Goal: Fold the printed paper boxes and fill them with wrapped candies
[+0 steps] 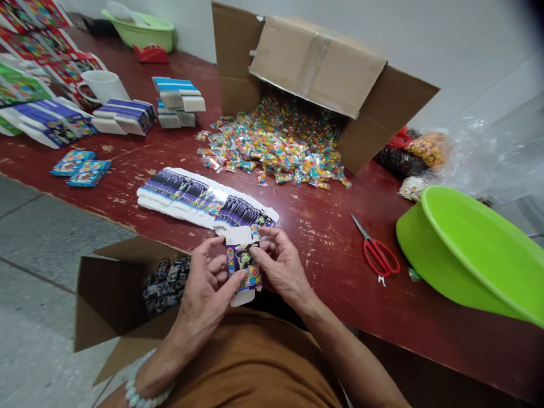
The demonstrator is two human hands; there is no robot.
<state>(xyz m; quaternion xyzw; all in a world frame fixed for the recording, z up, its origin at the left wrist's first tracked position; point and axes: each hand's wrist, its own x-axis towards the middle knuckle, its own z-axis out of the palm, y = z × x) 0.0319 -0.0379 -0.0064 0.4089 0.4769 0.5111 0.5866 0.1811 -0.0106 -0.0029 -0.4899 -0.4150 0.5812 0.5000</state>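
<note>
Between my two hands is a small purple candy box (244, 262) with its white end flaps sticking out at top and bottom. My left hand (212, 277) grips its left edge, the thumb lying across the lower front. On the other side, my right hand (280, 260) has its thumb on the upper front and its fingers behind, near a small colourful packet whose outline is partly hidden. Just beyond my hands, a long row of flattened purple boxes (204, 198) lies fanned on the table. Wrapped candies (272, 144) spill from a tipped cardboard carton (318, 62) behind that row.
Red-handled scissors (378, 255) and a green basin (459, 249) are on the right of the red table (323, 238). Below its front edge, an open carton (106, 300) holds several filled boxes. A white mug (104, 86), box stacks and two blue boxes (89, 173) stand left.
</note>
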